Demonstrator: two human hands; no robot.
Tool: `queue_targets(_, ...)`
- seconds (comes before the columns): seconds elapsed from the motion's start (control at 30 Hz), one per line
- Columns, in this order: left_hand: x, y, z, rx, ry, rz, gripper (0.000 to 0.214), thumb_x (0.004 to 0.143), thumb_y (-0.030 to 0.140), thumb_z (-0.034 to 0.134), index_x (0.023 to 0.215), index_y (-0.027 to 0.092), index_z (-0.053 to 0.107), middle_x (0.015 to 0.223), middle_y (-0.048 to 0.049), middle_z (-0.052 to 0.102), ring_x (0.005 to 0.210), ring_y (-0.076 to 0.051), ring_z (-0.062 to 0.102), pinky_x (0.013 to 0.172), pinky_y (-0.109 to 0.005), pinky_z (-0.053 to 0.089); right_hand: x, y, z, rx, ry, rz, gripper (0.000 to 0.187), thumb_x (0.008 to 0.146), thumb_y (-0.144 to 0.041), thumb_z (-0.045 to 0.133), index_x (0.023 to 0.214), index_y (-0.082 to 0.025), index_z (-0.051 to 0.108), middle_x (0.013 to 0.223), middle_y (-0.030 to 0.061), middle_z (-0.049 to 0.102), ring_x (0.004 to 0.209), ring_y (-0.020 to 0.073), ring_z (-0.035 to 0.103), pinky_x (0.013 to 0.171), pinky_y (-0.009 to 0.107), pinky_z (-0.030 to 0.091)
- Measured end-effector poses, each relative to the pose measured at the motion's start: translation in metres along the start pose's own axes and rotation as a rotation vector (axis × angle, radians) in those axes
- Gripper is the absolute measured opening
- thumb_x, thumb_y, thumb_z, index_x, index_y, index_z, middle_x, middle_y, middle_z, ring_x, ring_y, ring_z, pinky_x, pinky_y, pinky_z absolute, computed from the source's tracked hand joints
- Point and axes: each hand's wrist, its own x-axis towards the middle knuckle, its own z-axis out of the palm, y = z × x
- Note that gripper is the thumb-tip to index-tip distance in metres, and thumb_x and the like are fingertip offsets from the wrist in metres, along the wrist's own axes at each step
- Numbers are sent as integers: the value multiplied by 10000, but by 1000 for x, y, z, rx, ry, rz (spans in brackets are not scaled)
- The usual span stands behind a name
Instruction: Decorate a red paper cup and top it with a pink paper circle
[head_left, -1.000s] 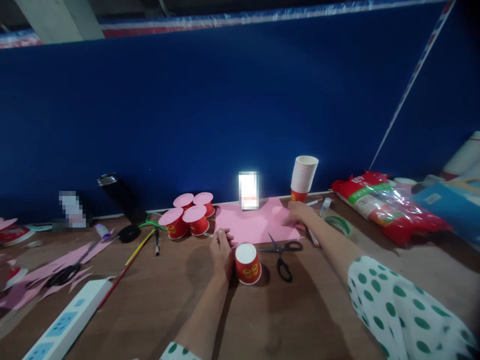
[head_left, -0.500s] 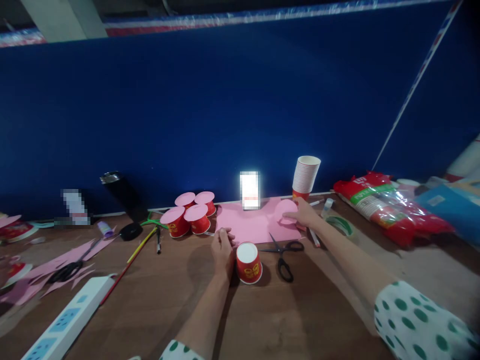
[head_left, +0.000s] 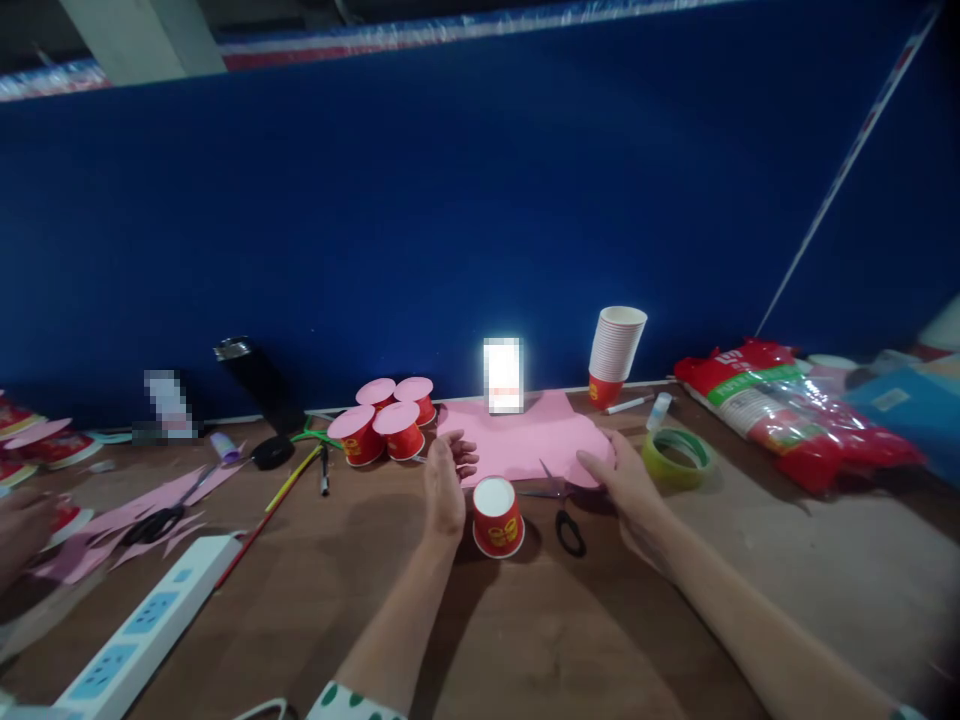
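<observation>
Scissors, partly hidden by pink disc the right hand grips, flank cup; left hand uncurled.

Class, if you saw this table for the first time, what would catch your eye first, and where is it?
The glowing, blurred-out rectangle probably stands out first, at the back before the deep blue wall. Next comes the upturned red cup, in front of the pink sheet, between the left hand and the scissors. Farther back to the left, four more red cups carry pink discs on top.
</observation>
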Motion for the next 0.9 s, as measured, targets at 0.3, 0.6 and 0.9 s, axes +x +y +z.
queue_targets(0.3,-35,19,-25,293,-398,22,918,465,215,871,1308,228,510,1213,-146,557,1022,-272,595,882,-385,502,-6,-1,7,-44,2,12,543,714,-444,634,1170,-161,553,1184,137,627,1069,275,594,942,438,466)
queue_targets(0.6,-38,14,-30,285,-440,-53,1023,414,84,853,1346,267,472,1263,-142,549,1096,-291,599,922,-389,502,-10,-8,5,-162,-38,-83,504,741,-446,587,1161,-170,557,1137,119,646,1014,266,600,913,426,470)
queue_targets(0.9,-32,3,-32,140,-365,-114,475,663,316,790,1096,205,630,1056,-86,670,941,-213,637,846,-321,506,-15,-8,9,-77,-116,-52,506,782,-459,563,1181,-149,547,1152,136,643,1006,258,622,879,388,496)
